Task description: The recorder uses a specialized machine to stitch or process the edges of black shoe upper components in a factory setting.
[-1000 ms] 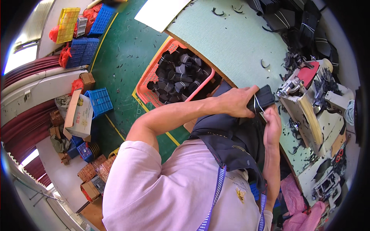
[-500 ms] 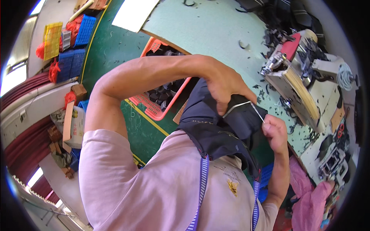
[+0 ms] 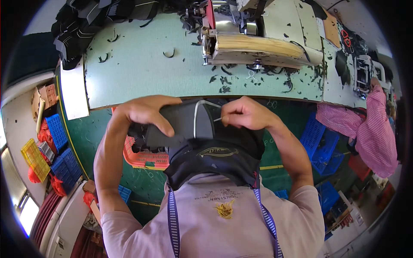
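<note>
Left grip [image 3: 152, 112] is clamping onto a dark stack [image 3: 183, 118] lying between both grips, while the right grip [image 3: 246, 114] is pinching a white band [image 3: 196, 120] looping over it; beyond them, a bench [image 3: 137, 77] is stretching.

Light: bright, fairly even | Source: window [image 3: 29, 216] at lower left, glaring white | Glare: shiny highlights on metal cylinder [image 3: 227, 27] | Shadow: folds of black apron [image 3: 193, 167] sink into darkness | Focus: left hand [image 3: 148, 112], right hand [image 3: 246, 114], dark pad stack [image 3: 183, 117] clear; far right softer | Distortion: desk [image 3: 137, 69] edge bows, rim vignetted black, bluish fringe left
</note>
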### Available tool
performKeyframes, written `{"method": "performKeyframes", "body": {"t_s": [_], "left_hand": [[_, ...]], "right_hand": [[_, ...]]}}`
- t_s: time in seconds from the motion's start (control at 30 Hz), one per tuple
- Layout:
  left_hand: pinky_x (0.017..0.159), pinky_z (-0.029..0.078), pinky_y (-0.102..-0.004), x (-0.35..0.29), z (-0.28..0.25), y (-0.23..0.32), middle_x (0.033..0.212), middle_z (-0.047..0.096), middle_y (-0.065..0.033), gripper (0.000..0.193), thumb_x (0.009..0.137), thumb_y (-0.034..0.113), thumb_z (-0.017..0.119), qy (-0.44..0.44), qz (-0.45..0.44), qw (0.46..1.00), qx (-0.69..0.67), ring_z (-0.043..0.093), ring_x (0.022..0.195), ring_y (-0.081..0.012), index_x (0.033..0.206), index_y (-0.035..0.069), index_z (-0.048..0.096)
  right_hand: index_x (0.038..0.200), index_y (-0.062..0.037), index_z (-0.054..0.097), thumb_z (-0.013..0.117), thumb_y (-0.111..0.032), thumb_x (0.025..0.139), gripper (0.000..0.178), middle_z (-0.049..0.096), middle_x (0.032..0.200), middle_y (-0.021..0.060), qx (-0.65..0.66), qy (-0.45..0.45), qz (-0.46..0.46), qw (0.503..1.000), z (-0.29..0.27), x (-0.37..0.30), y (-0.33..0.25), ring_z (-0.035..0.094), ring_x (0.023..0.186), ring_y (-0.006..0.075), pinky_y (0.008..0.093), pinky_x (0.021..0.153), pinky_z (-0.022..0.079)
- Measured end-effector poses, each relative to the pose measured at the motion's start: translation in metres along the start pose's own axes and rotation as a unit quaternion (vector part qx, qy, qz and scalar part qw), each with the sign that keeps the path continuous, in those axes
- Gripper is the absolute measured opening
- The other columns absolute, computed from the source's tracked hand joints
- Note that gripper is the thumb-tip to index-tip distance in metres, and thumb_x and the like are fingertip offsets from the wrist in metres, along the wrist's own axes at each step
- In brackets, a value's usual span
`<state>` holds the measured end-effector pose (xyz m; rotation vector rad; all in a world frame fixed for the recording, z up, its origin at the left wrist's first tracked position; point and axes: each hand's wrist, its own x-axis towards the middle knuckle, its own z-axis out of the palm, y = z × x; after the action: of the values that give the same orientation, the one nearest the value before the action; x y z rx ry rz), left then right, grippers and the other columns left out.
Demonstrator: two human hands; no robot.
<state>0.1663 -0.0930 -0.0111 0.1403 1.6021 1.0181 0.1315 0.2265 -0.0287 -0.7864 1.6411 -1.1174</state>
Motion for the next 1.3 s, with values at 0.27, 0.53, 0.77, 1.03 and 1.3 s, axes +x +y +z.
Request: {"method": "performKeyframes", "body": {"t_s": [0.27, 0.53, 0.77, 1.03, 1.3], "left_hand": [[0.089, 0.050, -0.0341, 0.003, -0.004, -0.054, 0.108, 0.067, -0.0190, 0.081, 0.065, 0.028, 0.082, 0.233, -0.020, 0.945, -0.230, 0.065, 0.099, -0.0250, 0.130, -0.009, 0.053], [0.084, 0.051, -0.0522, 0.030, 0.017, -0.030, 0.100, 0.067, -0.0290, 0.066, 0.072, 0.037, 0.073, 0.609, -0.172, 0.772, 0.060, 0.065, 0.094, -0.0487, 0.118, -0.002, 0.047], [0.086, 0.050, -0.0520, 0.050, 0.023, -0.051, 0.108, 0.064, -0.0298, 0.069, 0.073, 0.032, 0.073, 0.628, -0.182, 0.755, 0.052, 0.063, 0.101, -0.0481, 0.125, -0.003, 0.043], [0.082, 0.053, -0.0371, 0.022, -0.006, -0.086, 0.100, 0.070, -0.0144, 0.074, 0.068, 0.041, 0.087, 0.496, -0.025, 0.840, -0.216, 0.068, 0.092, -0.0245, 0.122, -0.001, 0.060], [0.077, 0.059, -0.0389, 0.021, -0.004, -0.111, 0.103, 0.066, -0.0123, 0.049, 0.080, 0.017, 0.073, 0.407, 0.053, 0.735, -0.539, 0.069, 0.089, -0.0228, 0.122, 0.000, 0.055]], "right_hand": [[0.086, -0.0068, 0.066, 0.059, -0.005, 0.082, 0.008, 0.061, 0.085, 0.0132, -0.422, 0.287, 0.066, 0.857, -0.018, -0.031, 0.025, 0.062, 0.084, 0.0347, 0.0449, 0.071, 0.052], [0.116, -0.0020, 0.061, 0.066, -0.008, 0.089, 0.028, 0.063, 0.108, 0.0159, -0.365, 0.491, 0.064, 0.788, -0.020, -0.007, 0.058, 0.064, 0.093, 0.0311, 0.0391, 0.078, 0.054], [0.113, -0.0072, 0.057, 0.066, -0.023, 0.097, 0.024, 0.060, 0.106, 0.0034, 0.284, 0.228, 0.043, 0.930, 0.053, 0.155, 0.015, 0.062, 0.095, 0.0139, 0.0292, 0.079, 0.054], [0.107, -0.0067, 0.058, 0.072, -0.021, 0.090, 0.026, 0.061, 0.103, 0.0045, 0.337, 0.156, 0.103, 0.923, 0.050, 0.207, 0.024, 0.061, 0.090, 0.0142, 0.0332, 0.078, 0.053], [0.104, -0.0037, 0.059, 0.055, -0.013, 0.097, 0.013, 0.065, 0.093, 0.0109, 0.134, 0.331, 0.025, 0.934, 0.044, 0.211, 0.039, 0.062, 0.087, 0.0197, 0.0380, 0.076, 0.051]]}}
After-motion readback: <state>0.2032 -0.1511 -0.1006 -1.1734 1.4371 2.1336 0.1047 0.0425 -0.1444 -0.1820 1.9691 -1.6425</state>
